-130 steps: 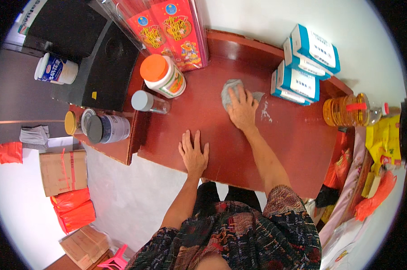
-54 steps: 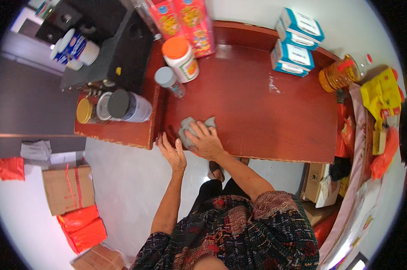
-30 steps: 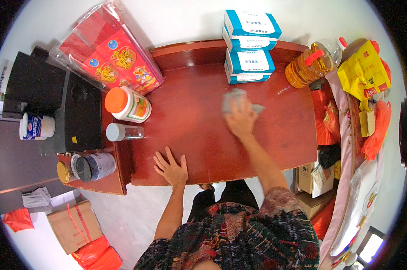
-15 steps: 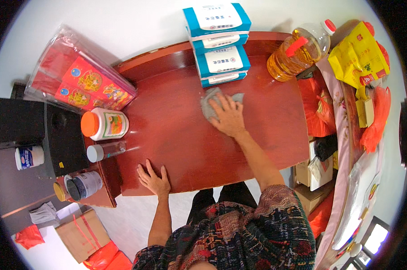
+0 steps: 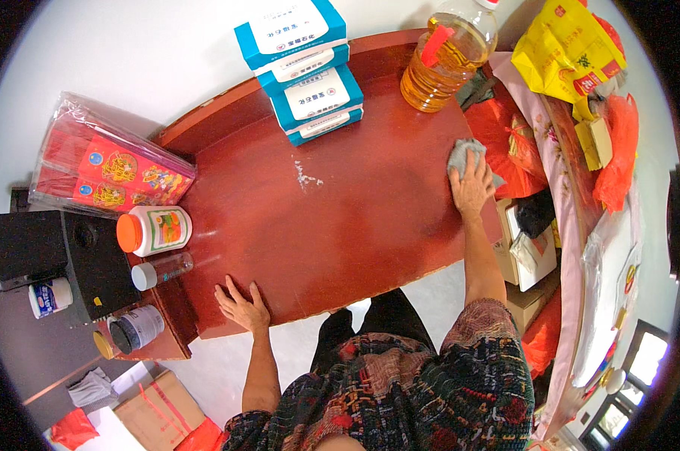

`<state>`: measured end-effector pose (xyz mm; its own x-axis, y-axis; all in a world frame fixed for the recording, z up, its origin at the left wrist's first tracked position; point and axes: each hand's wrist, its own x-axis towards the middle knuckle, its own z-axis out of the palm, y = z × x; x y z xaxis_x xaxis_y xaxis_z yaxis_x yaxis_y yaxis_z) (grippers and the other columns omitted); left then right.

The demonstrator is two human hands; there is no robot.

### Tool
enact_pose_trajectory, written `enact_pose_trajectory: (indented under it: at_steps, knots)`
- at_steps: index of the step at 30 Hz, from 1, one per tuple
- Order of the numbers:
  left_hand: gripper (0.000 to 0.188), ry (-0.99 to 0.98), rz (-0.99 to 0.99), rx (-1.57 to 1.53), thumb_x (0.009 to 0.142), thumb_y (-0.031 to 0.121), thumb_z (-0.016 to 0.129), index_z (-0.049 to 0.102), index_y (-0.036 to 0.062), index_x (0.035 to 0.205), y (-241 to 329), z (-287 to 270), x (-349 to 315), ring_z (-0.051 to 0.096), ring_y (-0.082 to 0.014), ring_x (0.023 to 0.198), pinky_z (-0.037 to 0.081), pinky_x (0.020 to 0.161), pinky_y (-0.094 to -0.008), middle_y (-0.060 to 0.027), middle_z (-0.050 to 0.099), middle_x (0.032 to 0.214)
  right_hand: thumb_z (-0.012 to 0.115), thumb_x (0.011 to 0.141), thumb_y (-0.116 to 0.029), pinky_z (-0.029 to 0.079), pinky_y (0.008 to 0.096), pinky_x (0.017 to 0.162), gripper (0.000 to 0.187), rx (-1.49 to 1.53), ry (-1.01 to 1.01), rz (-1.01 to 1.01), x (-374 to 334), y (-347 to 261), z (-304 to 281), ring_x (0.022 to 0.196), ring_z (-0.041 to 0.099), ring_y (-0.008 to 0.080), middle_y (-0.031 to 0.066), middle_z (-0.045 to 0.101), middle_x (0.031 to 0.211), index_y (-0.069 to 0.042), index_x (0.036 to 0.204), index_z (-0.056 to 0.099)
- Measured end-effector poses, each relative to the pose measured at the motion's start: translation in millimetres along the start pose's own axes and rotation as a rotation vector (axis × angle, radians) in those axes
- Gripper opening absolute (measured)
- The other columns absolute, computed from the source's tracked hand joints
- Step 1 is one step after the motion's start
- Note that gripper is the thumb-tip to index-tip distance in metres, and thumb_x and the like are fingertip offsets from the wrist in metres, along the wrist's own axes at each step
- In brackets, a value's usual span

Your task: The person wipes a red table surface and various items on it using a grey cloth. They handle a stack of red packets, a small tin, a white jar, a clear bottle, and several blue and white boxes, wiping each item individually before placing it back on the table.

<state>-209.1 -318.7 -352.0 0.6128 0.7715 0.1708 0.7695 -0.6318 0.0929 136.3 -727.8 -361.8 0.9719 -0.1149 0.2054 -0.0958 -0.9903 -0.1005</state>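
Right hand: [image 5: 473,180] fingers extended and slightly parted, laid over the grey cloth [image 5: 457,155]; whether any fingers pinch it cannot be told.
Grey cloth: bunched beneath the right hand at the right edge of the red-brown tabletop [image 5: 355,240].
Left hand: [image 5: 243,307] fingers spread, resting on the tabletop near its front left edge; grasps nothing.
Oil bottle: [image 5: 446,64] clear plastic, red cap, amber liquid inside, red tag on its side; stands at the back right.
White jar: [image 5: 165,230] on its side, orange lid on; opaque, contents hidden.
Clear jar: [image 5: 171,268] on its side just beside the white jar, pale lid on; contents cannot be made out.
Dark-lidded jar: [image 5: 143,328] on the lower left ledge; contents unclear.
Teal-and-white boxes: [image 5: 319,96] stacked against the back board; contents hidden.
Red packets: [image 5: 122,165] inside clear plastic wrapping, back left.
Box markings: dark characters and small red emblems on white panels.
Jar label: orange picture, green border, on the white jar.
Packet print: yellow lettering and blue discs on red.
Yellow bag: [image 5: 561,49] dark green characters, red panel.
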Motion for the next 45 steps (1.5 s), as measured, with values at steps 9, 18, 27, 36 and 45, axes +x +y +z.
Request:
enact_pose_trajectory:
  at_steps: [9, 18, 27, 36, 45]
  knots:
    - [0.063, 0.062, 0.041, -0.008, 0.089, 0.046, 0.053, 0.035, 0.0172, 0.142, -5, 5, -4, 0.026, -0.0387, 0.134, 0.021, 0.106, -0.0574, -0.0217, 0.029, 0.144, 0.058, 0.077, -0.038, 0.030, 0.0529, 0.089, 0.061, 0.007, 0.057, -0.104, -81, -104, -20, 0.123, 0.036, 0.0312, 0.0032, 0.030, 0.149, -0.034, 0.136, 0.044]
    - [0.064, 0.054, 0.058, -0.092, 0.089, 0.056, 0.044, 0.036, 0.0195, 0.141, -18, 14, -5, 0.022, -0.0388, 0.136, 0.019, 0.106, -0.0588, -0.0210, 0.026, 0.146, 0.063, 0.075, -0.036, 0.031, 0.0542, 0.092, 0.057, 0.442, -0.151, -0.759, -264, -237, -61, 0.127, 0.036, 0.0317, 0.0078, 0.034, 0.146, -0.030, 0.130, 0.049]
    - [0.071, 0.072, 0.076, -0.036, 0.085, 0.059, 0.049, 0.034, 0.0184, 0.142, -10, 11, -6, 0.022, -0.0389, 0.135, 0.020, 0.105, -0.0602, -0.0237, 0.026, 0.145, 0.065, 0.070, -0.039, 0.027, 0.0515, 0.094, 0.063, 0.310, -0.090, -0.420, -260, -117, -65, 0.128, 0.034, 0.0306, 0.0075, 0.034, 0.145, -0.030, 0.130, 0.050]
    - [0.069, 0.059, 0.090, 0.015, 0.088, 0.055, 0.049, 0.033, 0.0168, 0.143, -12, 9, -5, 0.025, -0.0372, 0.134, 0.022, 0.106, -0.0546, -0.0236, 0.027, 0.145, 0.054, 0.080, -0.044, 0.024, 0.0574, 0.096, 0.055, 0.077, 0.104, 0.246, -137, 22, -31, 0.129, 0.027, 0.0353, 0.0105, 0.029, 0.146, -0.029, 0.133, 0.047]
    - [0.068, 0.054, 0.099, 0.011, 0.088, 0.053, 0.051, 0.034, 0.0162, 0.142, -10, 5, -5, 0.026, -0.0377, 0.134, 0.023, 0.104, -0.0556, -0.0242, 0.028, 0.144, 0.050, 0.087, -0.044, 0.034, 0.0591, 0.095, 0.057, 0.156, 0.223, 0.654, -95, 63, 0, 0.124, 0.028, 0.0504, 0.0293, 0.025, 0.139, -0.026, 0.139, 0.037]
